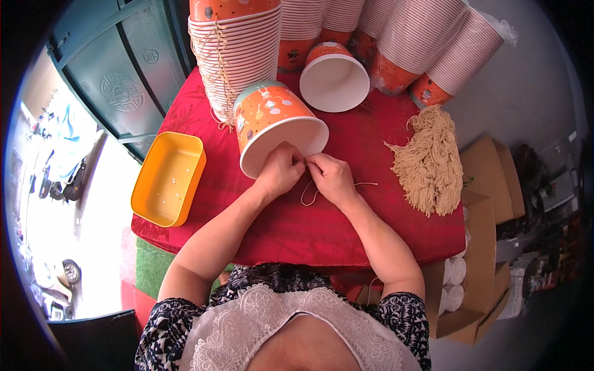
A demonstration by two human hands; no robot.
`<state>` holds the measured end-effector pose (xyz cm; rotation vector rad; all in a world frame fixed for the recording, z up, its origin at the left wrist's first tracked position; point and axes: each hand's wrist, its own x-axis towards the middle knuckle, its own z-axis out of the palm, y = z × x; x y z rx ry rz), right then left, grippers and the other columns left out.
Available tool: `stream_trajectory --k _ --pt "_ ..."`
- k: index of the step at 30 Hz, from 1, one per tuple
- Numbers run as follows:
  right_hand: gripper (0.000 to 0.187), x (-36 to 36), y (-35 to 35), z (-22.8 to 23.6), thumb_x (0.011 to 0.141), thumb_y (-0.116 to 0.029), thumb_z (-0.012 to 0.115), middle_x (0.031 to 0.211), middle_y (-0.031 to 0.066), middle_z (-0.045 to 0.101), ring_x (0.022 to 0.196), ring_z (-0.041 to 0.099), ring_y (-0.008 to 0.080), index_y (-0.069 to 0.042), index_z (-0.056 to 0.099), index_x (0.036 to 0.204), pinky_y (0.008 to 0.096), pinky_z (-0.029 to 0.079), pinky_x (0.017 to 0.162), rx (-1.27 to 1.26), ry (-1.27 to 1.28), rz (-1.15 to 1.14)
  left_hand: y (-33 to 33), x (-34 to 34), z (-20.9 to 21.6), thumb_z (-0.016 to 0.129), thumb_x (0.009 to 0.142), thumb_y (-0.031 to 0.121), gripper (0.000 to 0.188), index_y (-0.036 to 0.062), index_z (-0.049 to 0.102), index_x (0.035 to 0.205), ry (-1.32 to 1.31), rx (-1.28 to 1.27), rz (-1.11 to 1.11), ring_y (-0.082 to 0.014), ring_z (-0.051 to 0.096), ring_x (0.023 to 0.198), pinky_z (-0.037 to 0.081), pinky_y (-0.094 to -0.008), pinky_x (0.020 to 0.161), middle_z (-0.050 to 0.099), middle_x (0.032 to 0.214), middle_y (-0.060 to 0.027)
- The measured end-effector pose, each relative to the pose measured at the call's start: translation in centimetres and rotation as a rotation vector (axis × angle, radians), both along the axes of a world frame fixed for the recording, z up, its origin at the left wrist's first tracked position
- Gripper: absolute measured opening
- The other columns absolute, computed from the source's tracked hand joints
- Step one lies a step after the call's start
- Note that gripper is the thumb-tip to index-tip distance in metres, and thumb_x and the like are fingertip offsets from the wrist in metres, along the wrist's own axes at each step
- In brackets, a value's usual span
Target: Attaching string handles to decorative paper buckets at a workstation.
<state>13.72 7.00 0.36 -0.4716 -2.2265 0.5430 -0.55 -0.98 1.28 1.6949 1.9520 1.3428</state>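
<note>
An orange patterned paper tub [272,115] lies tipped on its side, its white-rimmed mouth turned toward me. My left hand [282,168] is closed in front of that mouth, its fingertips pinched together close to the lower right rim. Beside it, almost touching, my right hand [333,177] is closed in a pinch too. A thin beige string [307,196] loops below the fingers, and a loose end sticks out past my right hand. The exact point where the fingers grip the string is hidden.
A yellow plastic bin [197,179] holding small white bits stands left on the red-covered table [297,238]. A bundle of beige strings [431,164] lies right. Behind are another tub [335,77], a string-draped tub stack [238,59] and several more stacks. Cardboard boxes [479,247] stand right of the table.
</note>
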Motion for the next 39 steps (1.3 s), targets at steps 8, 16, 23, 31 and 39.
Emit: stream_trajectory --k 8,16,23,31,39 --pt "0.007 -0.1 0.1 -0.5 0.082 -0.006 0.062 0.08 0.0169 0.066 0.073 0.065 0.0362 -0.004 0.06 0.088 0.045 0.051 0.059 0.003 -0.058 -0.012 0.2 -0.1 -0.5 0.062 0.072 0.006 0.01 -0.0036 0.065 0.074 -0.017 0.005 -0.006 -0.0339 0.063 0.076 0.05 -0.0412 0.071 0.065 0.077 -0.0206" --pt "0.01 0.1 0.3 0.4 0.086 -0.01 0.059 0.083 0.0191 0.066 0.079 0.065 0.0384 -0.003 0.062 0.093 0.0466 0.051 0.066 -0.339 -0.121 0.033 0.0 0.1 -0.3 0.063 0.073 0.005 0.009 -0.0037 0.065 0.075 0.014 0.007 0.013 -0.0345 0.063 0.077 0.05 -0.0416 0.072 0.064 0.078 -0.0212" --pt "0.015 0.2 0.5 1.1 0.086 -0.012 0.058 0.085 0.0196 0.068 0.08 0.067 0.0365 -0.001 0.065 0.093 0.0423 0.052 0.069 -0.513 -0.185 0.023 -0.1 0.3 0.2 0.061 0.075 0.005 0.011 -0.0055 0.065 0.073 -0.008 0.004 0.015 -0.0361 0.063 0.075 0.05 -0.0437 0.07 0.064 0.077 -0.0233" --pt "0.017 0.0 0.7 0.8 0.083 -0.012 0.059 0.082 0.0199 0.068 0.077 0.069 0.0321 0.001 0.067 0.09 0.0397 0.053 0.067 -0.601 -0.143 0.008 -0.4 0.3 1.1 0.061 0.072 0.004 0.011 -0.0061 0.064 0.071 0.019 -0.024 -0.081 -0.0349 0.063 0.075 0.049 -0.0427 0.07 0.063 0.075 -0.0236" --pt "0.015 -0.1 0.5 0.5 0.082 -0.011 0.061 0.081 0.0192 0.069 0.076 0.069 0.0296 0.0 0.068 0.089 0.039 0.053 0.066 -0.578 -0.126 -0.041 0.5 0.1 -1.2 0.065 0.072 0.005 0.009 -0.0032 0.066 0.074 0.039 -0.002 0.006 -0.034 0.063 0.077 0.05 -0.0411 0.071 0.063 0.083 -0.0211"
